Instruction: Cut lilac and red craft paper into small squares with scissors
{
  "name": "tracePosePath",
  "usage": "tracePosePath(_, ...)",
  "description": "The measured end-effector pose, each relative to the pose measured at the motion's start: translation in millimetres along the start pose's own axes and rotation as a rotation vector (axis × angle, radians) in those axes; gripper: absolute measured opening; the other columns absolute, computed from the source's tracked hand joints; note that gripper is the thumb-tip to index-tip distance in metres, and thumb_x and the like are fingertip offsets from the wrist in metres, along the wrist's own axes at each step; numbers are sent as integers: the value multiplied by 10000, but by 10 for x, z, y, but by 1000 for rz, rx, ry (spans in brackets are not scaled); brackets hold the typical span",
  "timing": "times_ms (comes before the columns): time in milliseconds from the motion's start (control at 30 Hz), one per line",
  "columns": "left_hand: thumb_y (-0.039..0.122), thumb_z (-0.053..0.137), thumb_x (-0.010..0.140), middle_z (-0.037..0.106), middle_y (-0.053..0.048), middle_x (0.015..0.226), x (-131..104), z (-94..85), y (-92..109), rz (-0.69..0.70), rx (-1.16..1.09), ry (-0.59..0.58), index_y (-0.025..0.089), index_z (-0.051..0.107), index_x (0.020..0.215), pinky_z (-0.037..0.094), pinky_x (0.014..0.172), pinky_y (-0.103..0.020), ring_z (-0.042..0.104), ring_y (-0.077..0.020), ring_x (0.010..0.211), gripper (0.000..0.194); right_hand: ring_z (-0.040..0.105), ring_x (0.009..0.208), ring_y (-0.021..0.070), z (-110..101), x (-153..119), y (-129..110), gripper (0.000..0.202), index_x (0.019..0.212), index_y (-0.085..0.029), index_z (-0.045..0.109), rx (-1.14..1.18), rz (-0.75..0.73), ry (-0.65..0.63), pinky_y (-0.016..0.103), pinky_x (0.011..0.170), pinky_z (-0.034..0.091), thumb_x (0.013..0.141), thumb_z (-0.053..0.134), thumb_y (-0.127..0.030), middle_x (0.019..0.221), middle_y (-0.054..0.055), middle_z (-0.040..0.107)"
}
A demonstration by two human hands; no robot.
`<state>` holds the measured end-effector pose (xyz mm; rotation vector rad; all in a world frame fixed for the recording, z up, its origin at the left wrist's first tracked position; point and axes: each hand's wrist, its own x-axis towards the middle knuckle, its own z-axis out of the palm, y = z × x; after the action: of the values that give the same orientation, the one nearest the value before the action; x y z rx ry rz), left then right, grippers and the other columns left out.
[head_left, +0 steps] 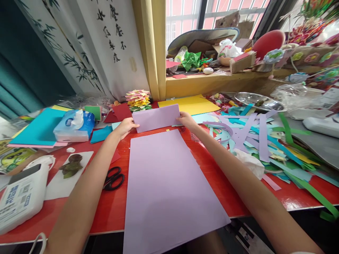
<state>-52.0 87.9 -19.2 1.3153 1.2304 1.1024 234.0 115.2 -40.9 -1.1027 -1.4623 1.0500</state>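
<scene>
We find lilac paper piece (156, 119) raised above red table (106, 215), beyond large lilac sheet (169, 187). Left hand (124, 127) pinches one end, right hand (186, 120) other, likely keeping piece taut. We note scissors (112, 177) left of sheet, seemingly for easy reach; paper offcuts (263, 141) heaped right, apparently giving sheet room.

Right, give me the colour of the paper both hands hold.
The held paper is plain light purple, best seen in the head view.
</scene>
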Motion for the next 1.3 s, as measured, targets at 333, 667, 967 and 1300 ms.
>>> tracePosePath(333, 84, 727, 479, 652, -57, 710, 25, -68, 8, -19, 27, 62, 118, 637, 743, 486, 716, -329, 623, -199, 723, 281, 548, 875, 253, 47, 38, 23, 141, 673, -194, 589, -39, -5, 48, 370, 782, 417, 586, 526, -104, 722, 11, 633)
tracePosePath(667, 120, 720, 472, 671, -39, 813, 35, -92, -40, 71, 36, 46, 151, 646, 862, 478, 678, -258, 617, -178, 795, 398, 565, 857, 196, 69, 17, 44, 252, 844, -176, 589, 23, -24, -29, 368, 834, 411, 613, 504, -118, 835, 20, 654)
tracePosePath(967, 165, 748, 470, 676, -45, 821, 25, -82, -88, 59, 73, 4, 135, 648, 904, 468, 710, -271, 611, -186, 799, 447, 566, 844, 202, 55, 24, 61, 207, 797, -160, 596, -19, -20, -53, 373, 828, 417, 616, 503, -117, 795, 23, 648)
tracePosePath(1300, 235, 768, 494, 673, -66, 962, -22, -43, -93, 74, 77, -130, 128, 638, 919, 408, 905, -329, 589, -205, 953, 457, 574, 857, 181, 99, -29, 68, 251, 879, -151, 609, -88, -15, -74, 340, 811, 448, 658, 495, -114, 852, 23, 654)
